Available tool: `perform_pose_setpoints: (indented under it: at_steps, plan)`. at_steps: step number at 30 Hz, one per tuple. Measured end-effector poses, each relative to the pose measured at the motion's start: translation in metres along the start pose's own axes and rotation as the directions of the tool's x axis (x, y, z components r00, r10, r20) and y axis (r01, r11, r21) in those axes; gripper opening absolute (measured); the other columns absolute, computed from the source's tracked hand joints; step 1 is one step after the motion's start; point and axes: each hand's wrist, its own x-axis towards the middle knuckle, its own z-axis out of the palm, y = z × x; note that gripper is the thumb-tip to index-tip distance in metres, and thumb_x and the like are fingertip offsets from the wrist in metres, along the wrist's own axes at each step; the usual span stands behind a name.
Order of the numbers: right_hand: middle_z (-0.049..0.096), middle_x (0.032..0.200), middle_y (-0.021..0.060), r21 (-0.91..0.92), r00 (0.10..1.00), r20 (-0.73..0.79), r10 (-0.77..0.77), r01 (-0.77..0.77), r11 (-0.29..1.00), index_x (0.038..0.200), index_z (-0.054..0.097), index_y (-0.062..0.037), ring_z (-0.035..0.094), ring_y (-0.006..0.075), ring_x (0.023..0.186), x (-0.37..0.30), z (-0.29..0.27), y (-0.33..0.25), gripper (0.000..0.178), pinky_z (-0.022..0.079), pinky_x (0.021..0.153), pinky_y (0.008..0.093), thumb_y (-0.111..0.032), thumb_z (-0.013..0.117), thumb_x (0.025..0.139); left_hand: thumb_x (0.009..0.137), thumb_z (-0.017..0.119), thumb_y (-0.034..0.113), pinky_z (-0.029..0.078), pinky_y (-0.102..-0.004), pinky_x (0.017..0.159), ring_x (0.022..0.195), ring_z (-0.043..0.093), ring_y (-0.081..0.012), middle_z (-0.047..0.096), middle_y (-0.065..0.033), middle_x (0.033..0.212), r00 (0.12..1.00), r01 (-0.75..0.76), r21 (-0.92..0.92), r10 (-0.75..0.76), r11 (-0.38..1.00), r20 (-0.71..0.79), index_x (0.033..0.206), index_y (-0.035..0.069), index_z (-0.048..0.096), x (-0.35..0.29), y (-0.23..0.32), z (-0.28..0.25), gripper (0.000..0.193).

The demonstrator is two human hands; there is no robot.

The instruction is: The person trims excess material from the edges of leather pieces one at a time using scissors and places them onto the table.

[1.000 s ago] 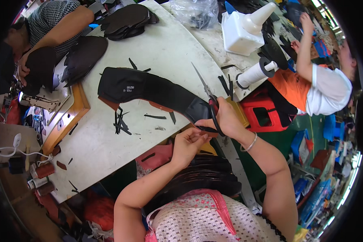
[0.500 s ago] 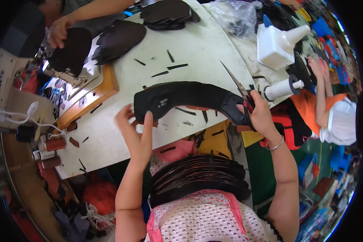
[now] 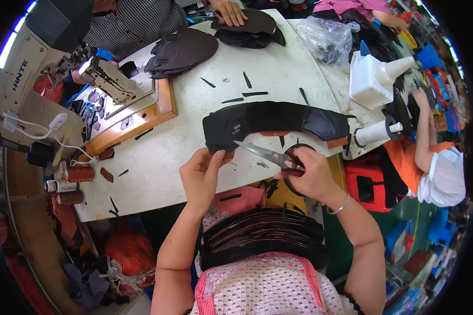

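A curved black leather-like piece (image 3: 273, 116) with a reddish-brown underside lies across the table in front of me. My left hand (image 3: 201, 176) pinches its lower left corner between thumb and fingers. Scissors (image 3: 265, 153) are in my right hand (image 3: 316, 176), my fingers through the dark handles. Their blades look closed and point left, the tip just by the piece's lower edge near my left fingers. Across my lap rests a thick stack of similar curved black pieces (image 3: 263, 236).
Thin black offcuts (image 3: 255, 94) are scattered on the white table (image 3: 194, 113). A sewing machine (image 3: 110, 79) and thread spools (image 3: 79, 174) are at left. A co-worker's hand (image 3: 231, 13) touches a dark stack (image 3: 247, 31). A white bottle (image 3: 370, 81) and thread cone (image 3: 373, 132) stand right.
My right hand has left the piece's right end and swung the scissors left, from pointing up to pointing at my left hand. The co-worker's hand has moved from the machine to the far stack.
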Motion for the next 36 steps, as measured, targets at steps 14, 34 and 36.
perform_pose_setpoints:
  at_steps: [14,34,36]
  plan:
    - [0.050,0.087,0.0197,-0.224,0.996,0.036,-0.084,0.090,0.970,0.093,0.049,0.0043,0.050,0.0386,0.083,0.023,0.020,-0.001,0.061,0.042,0.073,0.0439,-0.040,0.079,0.063,0.092,0.053,-0.002,0.053,-0.0341,0.088,0.094,0.064,-0.0216,0.064,-0.0170,0.101,0.999,0.004,-0.288,0.010,0.958,0.049,0.108,-0.009,0.057,-0.002,0.013,0.017,0.018]
    - [0.049,0.064,0.0095,-0.323,0.931,-0.191,-0.312,0.241,0.915,0.072,0.052,-0.0031,0.051,0.0285,0.052,0.040,0.010,0.006,0.037,0.041,0.048,0.0378,-0.023,0.082,0.061,0.091,0.053,-0.003,0.050,-0.0327,0.088,0.090,0.063,-0.0172,0.064,-0.0138,0.094,0.998,-0.006,-0.144,0.014,0.990,0.058,0.097,-0.005,0.051,-0.010,0.006,0.014,0.007]
    - [0.055,0.071,0.0115,-0.376,0.936,-0.272,-0.225,0.112,0.920,0.080,0.057,-0.0028,0.057,0.0294,0.062,0.055,-0.006,0.013,0.037,0.046,0.055,0.0385,-0.029,0.080,0.066,0.092,0.048,-0.003,0.048,-0.0341,0.088,0.096,0.059,-0.0157,0.059,-0.0140,0.102,0.960,-0.243,-0.071,0.250,0.967,0.128,0.095,-0.001,0.042,-0.009,0.001,0.012,0.007]
